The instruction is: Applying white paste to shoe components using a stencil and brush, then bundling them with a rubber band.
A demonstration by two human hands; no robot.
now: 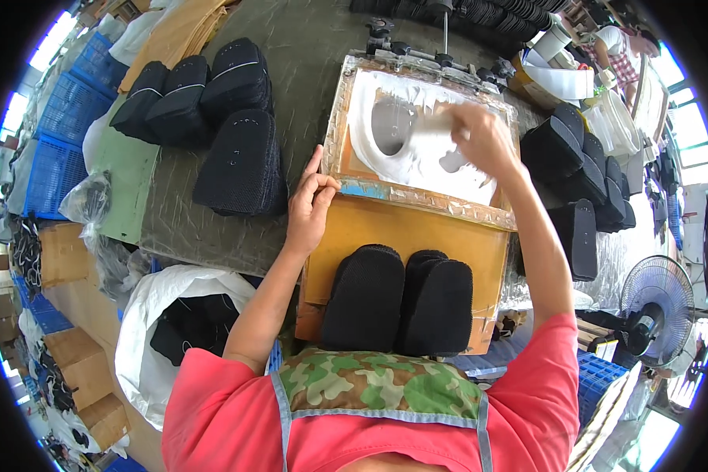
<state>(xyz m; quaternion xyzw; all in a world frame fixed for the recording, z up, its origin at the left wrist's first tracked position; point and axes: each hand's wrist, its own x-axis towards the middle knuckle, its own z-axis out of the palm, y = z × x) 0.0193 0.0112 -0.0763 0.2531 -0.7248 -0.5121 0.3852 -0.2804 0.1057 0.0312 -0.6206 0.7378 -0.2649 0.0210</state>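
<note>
A wooden screen-printing frame [417, 200] lies on the table before me, its mesh thickly smeared with white paste [370, 90]. My left hand [308, 212] grips the frame's near left corner, with the index finger stretched along the side. Over the mesh, my right hand [484, 141] is closed on a pale scraper [436, 119]; motion blurs both, and the scraper's full shape is hidden. Below the frame is a yellow board [409, 228]. Two stacks of black sole-shaped pads, a left one [364, 295] and a right one [439, 303], sit on its near part.
More black pad stacks stand left [242, 165] and right [582, 236] of the frame. Clamps [444, 59] line its far edge. A white sack [138, 354] with black pieces is at lower left; a fan [657, 307] stands at right. Another person [617, 55] is at far right.
</note>
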